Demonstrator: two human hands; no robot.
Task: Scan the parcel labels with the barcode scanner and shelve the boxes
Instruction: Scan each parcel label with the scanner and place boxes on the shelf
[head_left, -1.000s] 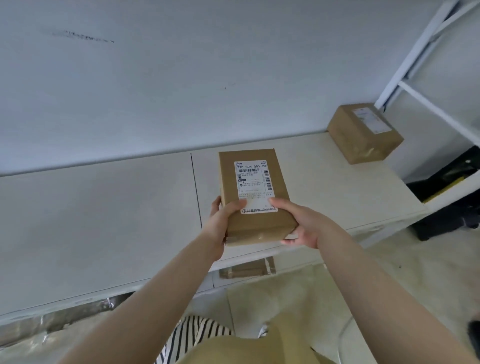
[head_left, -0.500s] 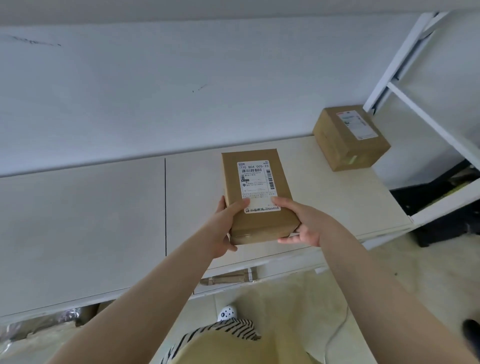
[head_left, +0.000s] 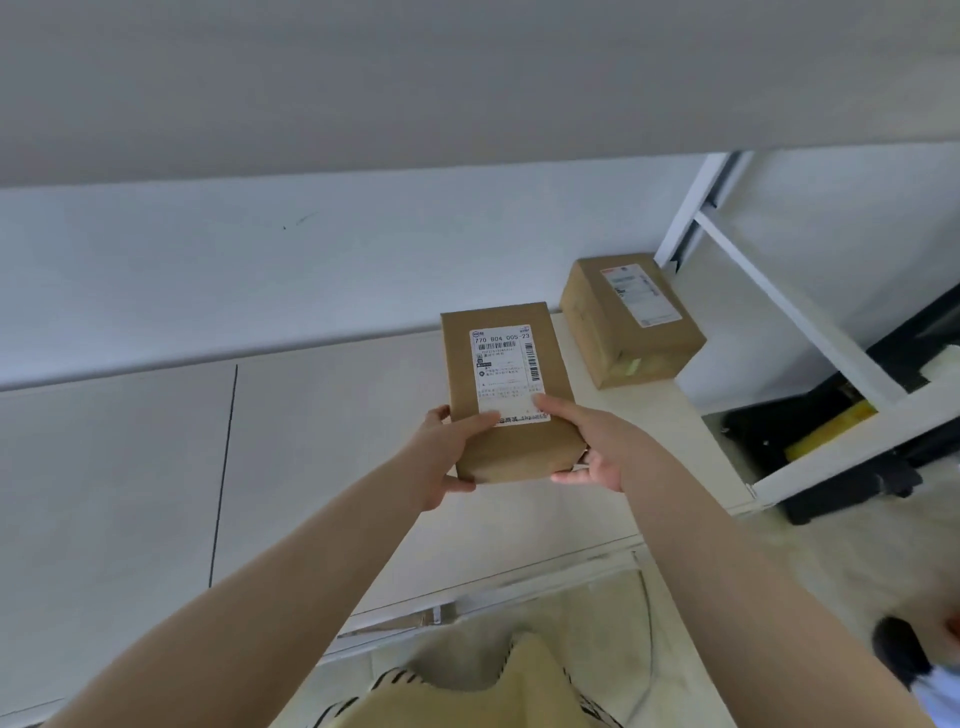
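Now both hands, left (head_left: 441, 457) and right (head_left: 592, 449), are gripping the box (head_left: 511, 395); keeping its label (head_left: 509, 376) up, shelve toward two o'clock beside the other box (head_left: 631, 322).

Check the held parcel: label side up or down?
Label side up. The white shipping label faces the camera on the parcel, gripped by the left hand and right hand.

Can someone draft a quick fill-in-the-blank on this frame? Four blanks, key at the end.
1. The held box is gripped by ____ hands.
2. Its label faces ____.
3. The left hand and right hand grip the box's ____ end.
4. The second box rests on the ____, near the rack.

Missing: both; up; near; shelf
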